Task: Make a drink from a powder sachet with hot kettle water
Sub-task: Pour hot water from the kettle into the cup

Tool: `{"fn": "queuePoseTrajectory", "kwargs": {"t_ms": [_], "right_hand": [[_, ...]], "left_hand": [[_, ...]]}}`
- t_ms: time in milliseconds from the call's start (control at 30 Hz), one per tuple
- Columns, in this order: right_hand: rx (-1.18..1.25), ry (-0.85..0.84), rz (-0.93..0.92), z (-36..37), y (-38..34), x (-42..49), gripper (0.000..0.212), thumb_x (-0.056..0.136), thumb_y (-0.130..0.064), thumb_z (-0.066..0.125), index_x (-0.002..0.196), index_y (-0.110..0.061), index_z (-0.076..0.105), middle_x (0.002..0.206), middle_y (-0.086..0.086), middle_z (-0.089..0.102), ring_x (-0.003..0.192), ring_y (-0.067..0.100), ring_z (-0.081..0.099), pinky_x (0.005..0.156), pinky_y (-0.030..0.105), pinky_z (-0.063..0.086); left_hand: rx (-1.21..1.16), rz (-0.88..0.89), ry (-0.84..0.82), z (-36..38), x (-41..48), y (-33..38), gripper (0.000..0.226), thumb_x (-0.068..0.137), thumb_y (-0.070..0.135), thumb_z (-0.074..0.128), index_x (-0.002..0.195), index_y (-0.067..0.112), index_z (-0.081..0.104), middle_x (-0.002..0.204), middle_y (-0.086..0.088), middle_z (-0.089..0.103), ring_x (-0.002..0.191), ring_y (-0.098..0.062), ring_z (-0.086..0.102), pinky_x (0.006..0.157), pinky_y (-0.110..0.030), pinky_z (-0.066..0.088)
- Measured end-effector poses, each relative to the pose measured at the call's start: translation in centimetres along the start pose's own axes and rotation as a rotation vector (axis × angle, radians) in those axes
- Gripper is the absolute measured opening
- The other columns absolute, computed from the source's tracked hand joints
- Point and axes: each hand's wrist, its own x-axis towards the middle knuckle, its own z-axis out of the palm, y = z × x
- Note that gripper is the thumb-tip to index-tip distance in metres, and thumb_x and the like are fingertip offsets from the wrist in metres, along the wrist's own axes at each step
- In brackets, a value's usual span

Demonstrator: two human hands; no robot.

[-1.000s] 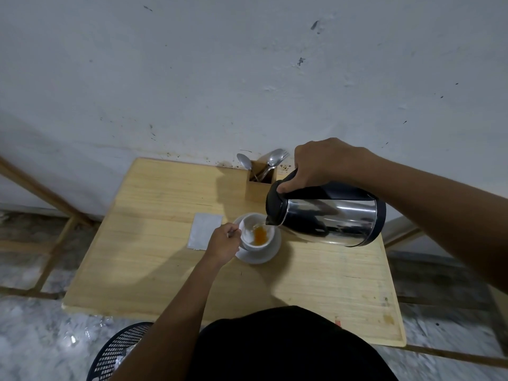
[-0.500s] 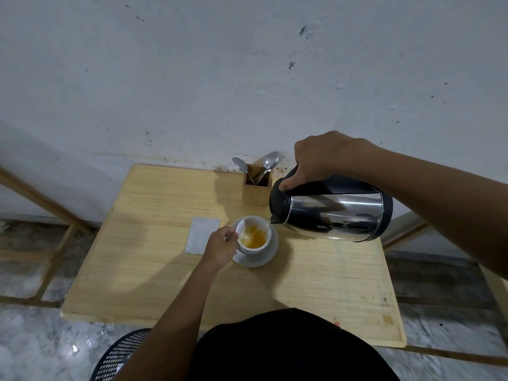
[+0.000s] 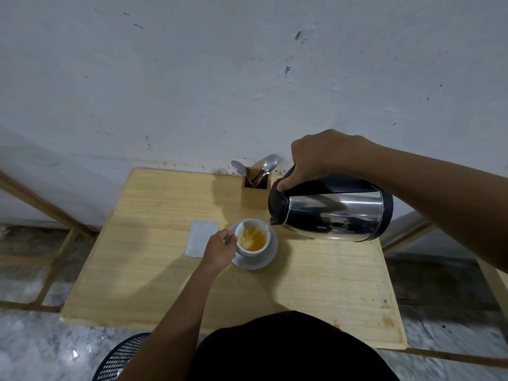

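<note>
A white cup (image 3: 253, 250) stands on a white saucer (image 3: 268, 258) in the middle of the wooden table (image 3: 154, 276). Orange liquid fills part of the cup. My right hand (image 3: 321, 158) grips the black handle of a steel kettle (image 3: 332, 210), tilted on its side with the spout at the cup's right rim; a thin stream runs into the cup. My left hand (image 3: 218, 250) is closed at the cup's left side on what looks like its handle or a small metal piece. A silvery sachet (image 3: 200, 237) lies flat left of the cup.
A wooden holder (image 3: 255, 192) with spoons and a fork stands at the table's back edge against the white wall. A black mesh basket (image 3: 121, 358) sits on the marble floor at the lower left. Wooden frames flank the table.
The orange liquid has risen in the cup as the kettle keeps pouring. The kettle has lifted slightly away from the cup. My left hand stays at the cup.
</note>
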Motion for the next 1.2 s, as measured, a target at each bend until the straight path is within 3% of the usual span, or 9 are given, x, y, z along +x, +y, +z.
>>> {"fn": "queuePoseTrajectory", "kwargs": {"t_ms": [267, 433, 700, 1033, 1200], "right_hand": [[-0.012, -0.004, 0.002, -0.11, 0.13, 0.2, 0.062, 0.07, -0.079, 0.058, 0.067, -0.02, 0.04, 0.067, -0.003, 0.055, 0.058, 0.012, 0.049, 0.051, 0.028, 0.031], [-0.009, -0.01, 0.006, -0.11, 0.19, 0.12, 0.062, 0.07, -0.079, 0.058, 0.066, -0.02, 0.038, 0.065, -0.003, 0.052, 0.056, 0.012, 0.047, 0.051, 0.028, 0.032], [-0.006, -0.009, 0.023, 0.11, 0.44, 0.22, 0.064, 0.067, -0.081, 0.058, 0.068, -0.02, 0.041, 0.067, -0.003, 0.055, 0.057, 0.013, 0.05, 0.052, 0.028, 0.034], [-0.007, -0.022, 0.005, 0.13, 0.33, 0.03, 0.063, 0.07, -0.079, 0.058, 0.067, -0.02, 0.038, 0.066, -0.004, 0.052, 0.057, 0.012, 0.046, 0.051, 0.028, 0.031], [0.0, -0.022, 0.0, 0.27, 0.29, 0.06, 0.062, 0.069, -0.08, 0.059, 0.068, -0.021, 0.038, 0.07, -0.004, 0.054, 0.06, 0.012, 0.048, 0.052, 0.028, 0.031]], "left_hand": [[-0.004, -0.004, 0.001, 0.03, -0.05, -0.01, 0.022, 0.096, 0.015, 0.05, 0.113, 0.006, 0.062, 0.102, -0.009, 0.062, 0.087, -0.031, 0.065, 0.086, -0.042, 0.052], [-0.001, 0.002, -0.001, 0.03, 0.01, -0.05, 0.016, 0.096, 0.015, 0.051, 0.107, 0.012, 0.062, 0.098, -0.009, 0.062, 0.095, -0.035, 0.066, 0.089, -0.044, 0.052], [0.002, -0.01, -0.003, 0.0, 0.04, -0.05, 0.024, 0.096, 0.017, 0.051, 0.115, 0.008, 0.062, 0.105, -0.009, 0.064, 0.098, -0.034, 0.066, 0.091, -0.044, 0.053], [-0.011, 0.005, 0.004, 0.1, 0.17, -0.12, 0.024, 0.096, 0.015, 0.05, 0.116, 0.005, 0.061, 0.102, -0.009, 0.062, 0.079, -0.026, 0.064, 0.081, -0.039, 0.053], [-0.007, 0.009, 0.003, 0.08, 0.24, -0.2, 0.024, 0.096, 0.015, 0.051, 0.116, 0.005, 0.061, 0.106, -0.011, 0.063, 0.089, -0.031, 0.065, 0.086, -0.043, 0.054]]}}
